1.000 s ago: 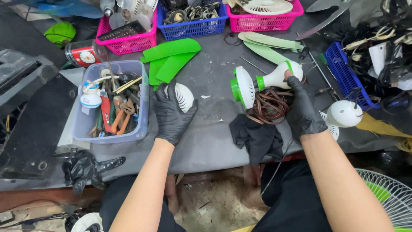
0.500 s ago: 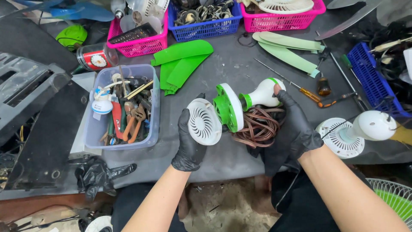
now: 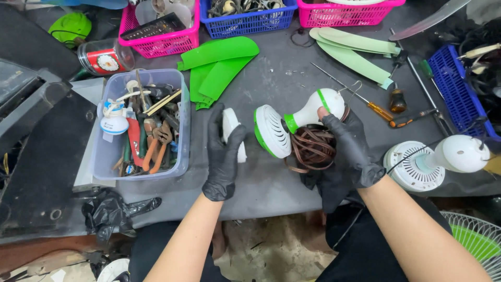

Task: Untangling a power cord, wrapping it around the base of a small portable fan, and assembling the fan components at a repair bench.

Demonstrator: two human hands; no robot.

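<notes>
The white-and-green fan motor housing [image 3: 292,122] lies over a coil of brown cord [image 3: 312,149] on the grey surface [image 3: 271,183], its rear gripped by the gloved right hand [image 3: 350,149]. The gloved left hand [image 3: 223,151] clamps a white round cover [image 3: 230,130] just beside it. A clear tool bin [image 3: 180,130] stands to the left.

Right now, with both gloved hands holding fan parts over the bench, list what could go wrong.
1. The left hand grips the white round cover only by its edge; it might slip onto the table.
2. The brown coiled cord hangs under the white-and-green fan motor housing in the right hand; it could snag nearby screwdrivers.
3. The second white motor unit sits at the bench edge and might get knocked off.
</notes>
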